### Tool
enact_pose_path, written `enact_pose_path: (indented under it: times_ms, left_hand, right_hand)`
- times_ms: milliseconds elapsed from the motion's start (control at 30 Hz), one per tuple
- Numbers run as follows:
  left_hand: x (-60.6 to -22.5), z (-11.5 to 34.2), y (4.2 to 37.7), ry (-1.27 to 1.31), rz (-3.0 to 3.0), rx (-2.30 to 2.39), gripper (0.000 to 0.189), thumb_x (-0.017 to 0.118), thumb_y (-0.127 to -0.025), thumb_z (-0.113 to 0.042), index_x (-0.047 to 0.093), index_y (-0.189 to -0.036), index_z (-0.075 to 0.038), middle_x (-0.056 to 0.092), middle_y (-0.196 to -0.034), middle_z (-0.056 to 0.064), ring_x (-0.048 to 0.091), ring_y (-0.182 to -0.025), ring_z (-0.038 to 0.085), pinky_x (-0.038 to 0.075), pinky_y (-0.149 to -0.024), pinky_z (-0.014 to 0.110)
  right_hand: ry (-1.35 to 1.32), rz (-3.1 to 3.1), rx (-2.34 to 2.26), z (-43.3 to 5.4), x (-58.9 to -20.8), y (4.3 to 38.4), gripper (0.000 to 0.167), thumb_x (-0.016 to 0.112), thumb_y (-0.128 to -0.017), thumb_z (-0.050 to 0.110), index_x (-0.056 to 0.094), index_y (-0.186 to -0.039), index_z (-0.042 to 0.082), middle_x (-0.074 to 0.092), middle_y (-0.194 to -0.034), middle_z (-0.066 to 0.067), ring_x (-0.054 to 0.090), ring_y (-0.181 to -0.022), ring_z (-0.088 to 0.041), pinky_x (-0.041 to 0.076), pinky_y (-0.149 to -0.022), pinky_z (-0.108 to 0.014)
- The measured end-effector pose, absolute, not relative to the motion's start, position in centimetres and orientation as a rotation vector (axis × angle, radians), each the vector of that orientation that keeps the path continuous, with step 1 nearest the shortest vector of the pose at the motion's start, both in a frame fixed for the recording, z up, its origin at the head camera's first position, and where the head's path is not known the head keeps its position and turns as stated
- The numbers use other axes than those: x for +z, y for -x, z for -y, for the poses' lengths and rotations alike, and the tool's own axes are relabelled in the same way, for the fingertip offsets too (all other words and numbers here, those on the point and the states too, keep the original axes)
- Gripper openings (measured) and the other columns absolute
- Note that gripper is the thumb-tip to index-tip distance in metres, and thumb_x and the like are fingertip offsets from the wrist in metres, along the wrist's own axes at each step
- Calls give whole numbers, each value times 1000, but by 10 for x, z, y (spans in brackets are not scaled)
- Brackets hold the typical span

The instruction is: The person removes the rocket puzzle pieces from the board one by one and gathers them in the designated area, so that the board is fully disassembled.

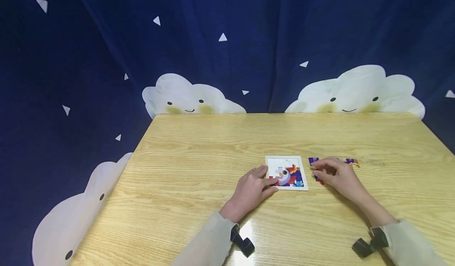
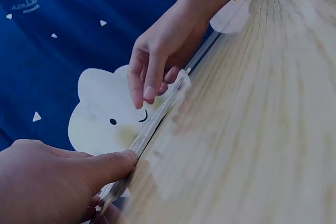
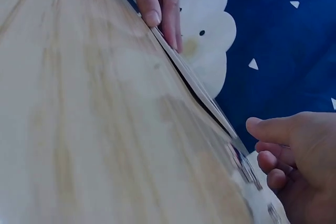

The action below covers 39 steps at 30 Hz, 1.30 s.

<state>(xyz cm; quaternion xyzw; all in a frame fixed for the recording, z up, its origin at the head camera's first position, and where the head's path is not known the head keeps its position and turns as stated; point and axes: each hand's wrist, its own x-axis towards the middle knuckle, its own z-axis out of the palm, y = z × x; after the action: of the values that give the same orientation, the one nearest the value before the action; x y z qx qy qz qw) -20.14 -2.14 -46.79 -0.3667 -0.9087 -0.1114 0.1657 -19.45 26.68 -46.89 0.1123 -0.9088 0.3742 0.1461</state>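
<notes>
A square jigsaw puzzle board [image 1: 304,175] with a white border lies on the table, its tray partly filled with pieces showing a colourful bird-like picture. My left hand [image 1: 251,187] rests on its left side, one finger extended over the pieces and the thumb along the near edge. My right hand [image 1: 337,177] is just right of the board, over loose puzzle pieces [image 1: 313,160]. Its thumb and index finger are apart, close above a purple and red piece, with nothing visible between them. In the right wrist view, the other fingers of that right hand [image 3: 304,161] are bent.
More loose puzzle pieces [image 1: 352,162] lie beyond my right hand, partly hidden by it. The wooden table [image 1: 185,167] ends at the back against a dark blue curtain [image 1: 199,52] with white clouds. Both wrists wear black camera mounts [image 1: 243,241].
</notes>
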Motion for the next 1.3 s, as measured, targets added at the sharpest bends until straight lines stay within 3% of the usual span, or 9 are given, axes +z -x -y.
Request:
enact_pose_path:
  times_ms: [600, 1300]
  left_hand:
    - [-471, 20, 203, 1055, 2544, -294, 31, 65, -90, -48, 74, -114, -30, 67, -128, 10, 63, -122, 23, 52, -104, 34]
    - [-469, 21, 203, 1069, 2564, -332, 30, 66, -91, -45, 74, -114, -28, 64, -132, 14, 63, -123, 24, 51, -106, 35]
  right_hand:
    - [-582, 2657, 1032, -223, -467, 216, 25, 82, -76, 9, 72, -99, 7, 65, -80, 1, 48, -67, 3, 43, -55, -17]
    - [-629, 2964, 1059, -212, -449, 225, 20, 74, -85, 10, 65, -102, 4, 56, -84, -3, 47, -76, -10, 40, -62, -19]
